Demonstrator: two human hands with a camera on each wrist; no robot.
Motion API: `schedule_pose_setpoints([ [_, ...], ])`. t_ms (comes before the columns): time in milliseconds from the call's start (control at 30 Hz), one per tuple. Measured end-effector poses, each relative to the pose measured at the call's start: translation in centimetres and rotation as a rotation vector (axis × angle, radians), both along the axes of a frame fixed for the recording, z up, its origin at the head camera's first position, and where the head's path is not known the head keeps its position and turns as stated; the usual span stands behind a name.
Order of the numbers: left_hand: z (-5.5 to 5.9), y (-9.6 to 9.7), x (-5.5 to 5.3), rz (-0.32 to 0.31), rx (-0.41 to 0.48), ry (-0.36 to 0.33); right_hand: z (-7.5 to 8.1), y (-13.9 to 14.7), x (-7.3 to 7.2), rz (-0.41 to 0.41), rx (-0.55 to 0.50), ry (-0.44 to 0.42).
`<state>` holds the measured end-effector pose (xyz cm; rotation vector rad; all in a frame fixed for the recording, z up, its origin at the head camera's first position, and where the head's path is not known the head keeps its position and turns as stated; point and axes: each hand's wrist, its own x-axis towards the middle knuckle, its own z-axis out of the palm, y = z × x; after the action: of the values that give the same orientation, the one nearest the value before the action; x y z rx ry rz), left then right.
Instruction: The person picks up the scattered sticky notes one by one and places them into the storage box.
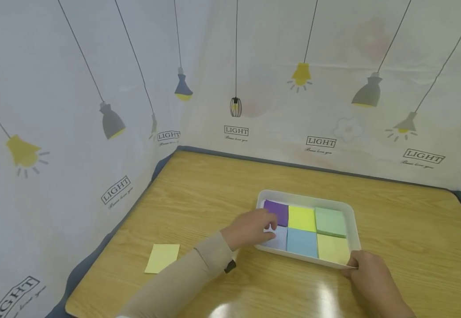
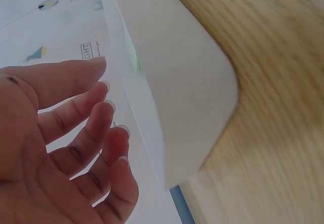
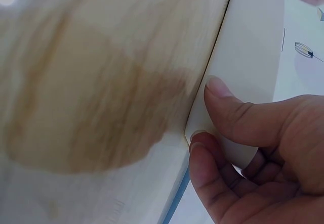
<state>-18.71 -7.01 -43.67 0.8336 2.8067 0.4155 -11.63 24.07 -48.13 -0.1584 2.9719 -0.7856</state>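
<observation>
A white tray (image 1: 306,197) stands on the table with several square pads of sticky notes laid in two rows. Purple (image 1: 279,213), yellow (image 1: 302,218) and green (image 1: 331,221) pads form the far row; lavender (image 1: 279,240), blue (image 1: 302,242) and pale yellow (image 1: 333,248) ones the near row. My left hand (image 1: 252,227) is over the tray's left end, its curved fingers above the lavender pad. Nothing shows between its fingertips in the left wrist view. With thumb and fingers, my right hand (image 1: 373,274) pinches the tray's near right corner.
A single pale yellow sticky note (image 1: 162,258) lies on the wooden table (image 1: 214,190) to the left, beside my left forearm. Hanging cloth (image 1: 270,145) printed with lamps borders the table at the back and left. A small dark object (image 1: 230,266) shows under the left wrist.
</observation>
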Motion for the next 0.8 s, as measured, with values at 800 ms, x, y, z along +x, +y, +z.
schedule_pose_setpoints([
  [800, -1.5, -7.5, 2.7, 0.137, 0.121, -0.028, 0.3, -0.1, 0.0, 0.001, 0.007, -0.033],
])
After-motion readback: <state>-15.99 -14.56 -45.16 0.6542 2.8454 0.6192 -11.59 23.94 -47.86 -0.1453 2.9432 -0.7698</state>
